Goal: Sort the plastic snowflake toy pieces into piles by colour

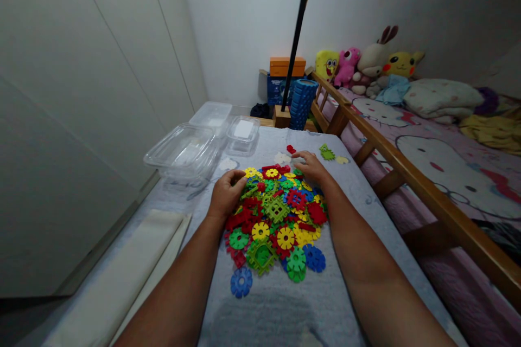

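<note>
The left hand (228, 192) is curled at ten o'clock (any pinch cannot be told), the right hand (310, 167) loosely spread at one, around plastic pieces (275, 209) heaped on the cloth (285, 309). Farther out at ten, clear containers (183, 152) are set.

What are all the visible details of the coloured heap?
The heap of flat, plastic-looking pieces mixes red, yellow, green and blue: notched discs and squares with toothed edges. Loosely piled and overlapping, they form a low mound on the blue-grey cloth. The left hand touches its left edge; the right hand is at its far right, contact unclear.
</note>
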The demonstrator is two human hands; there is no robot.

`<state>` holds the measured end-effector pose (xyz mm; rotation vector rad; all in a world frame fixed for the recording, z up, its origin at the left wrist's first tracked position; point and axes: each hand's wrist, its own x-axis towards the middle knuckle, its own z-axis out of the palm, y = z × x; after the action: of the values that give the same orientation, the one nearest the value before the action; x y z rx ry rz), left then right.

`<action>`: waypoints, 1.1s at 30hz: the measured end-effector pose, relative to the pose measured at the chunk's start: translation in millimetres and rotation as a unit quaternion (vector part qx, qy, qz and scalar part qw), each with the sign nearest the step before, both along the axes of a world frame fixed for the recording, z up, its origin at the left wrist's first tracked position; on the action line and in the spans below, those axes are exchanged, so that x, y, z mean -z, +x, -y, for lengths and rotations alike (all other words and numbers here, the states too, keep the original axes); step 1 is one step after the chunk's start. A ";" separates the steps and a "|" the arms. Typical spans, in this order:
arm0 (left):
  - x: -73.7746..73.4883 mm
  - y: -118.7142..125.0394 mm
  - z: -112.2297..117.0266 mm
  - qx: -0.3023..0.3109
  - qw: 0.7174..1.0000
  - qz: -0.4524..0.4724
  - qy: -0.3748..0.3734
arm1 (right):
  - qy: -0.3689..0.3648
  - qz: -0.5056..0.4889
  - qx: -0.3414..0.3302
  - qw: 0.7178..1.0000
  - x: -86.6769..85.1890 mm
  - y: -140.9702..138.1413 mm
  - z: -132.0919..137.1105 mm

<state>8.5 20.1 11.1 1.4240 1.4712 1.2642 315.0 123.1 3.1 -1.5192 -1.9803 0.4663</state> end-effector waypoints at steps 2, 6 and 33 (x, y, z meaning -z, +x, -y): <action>0.0 0.0 0.0 0.003 1.000 -0.003 0.001 | -0.022 -0.012 -0.043 0.999 -2.8 -2.1 0.1; 1.4 0.0 -0.8 0.003 1.000 -0.003 0.005 | -0.056 -0.010 -0.107 0.993 -4.0 -11.3 0.9; 2.1 -0.8 -2.2 0.002 0.999 -0.029 0.014 | 0.006 -0.072 0.253 0.965 14.1 -1.2 -51.8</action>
<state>7.7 22.3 9.0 1.4921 1.4946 1.2550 313.8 174.8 -10.9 -1.8455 -1.4094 0.3333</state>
